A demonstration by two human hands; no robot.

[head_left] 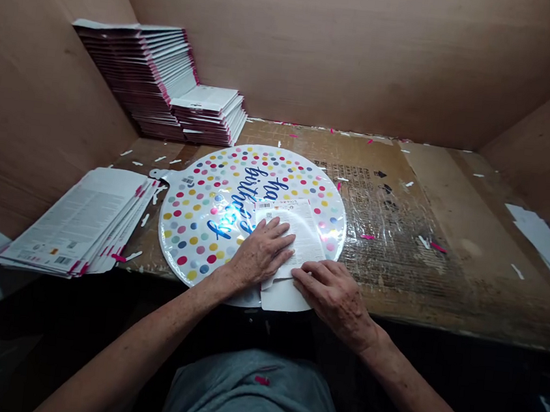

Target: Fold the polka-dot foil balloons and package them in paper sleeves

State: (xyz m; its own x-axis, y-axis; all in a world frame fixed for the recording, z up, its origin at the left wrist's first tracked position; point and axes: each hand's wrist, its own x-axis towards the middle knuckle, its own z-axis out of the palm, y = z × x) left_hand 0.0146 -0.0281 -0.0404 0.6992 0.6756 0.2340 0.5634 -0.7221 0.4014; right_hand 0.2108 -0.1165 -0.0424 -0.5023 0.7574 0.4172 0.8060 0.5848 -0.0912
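Observation:
A round foil balloon (194, 224), flat and white with coloured dots and blue "happy birthday" lettering, lies on the work surface. On its near right part rests a printed white card sleeve (305, 225), with a blank flap (285, 297) at its near end. My left hand (263, 250) lies over the sleeve, fingers spread and pressing it down. At the sleeve's near right edge, my right hand (331, 297) pinches the card by the flap between thumb and fingers. The balloon's tail (159, 174) points to the left.
Tall stacks of folded card sleeves (155, 82) stand at the back left. A slanted pile of printed sleeves (78, 211) lies at the left edge. Pink and white scraps (431, 244) litter the cardboard-covered table (396, 265). White sheets (546, 247) lie at right; wooden panels (345, 49) enclose the table.

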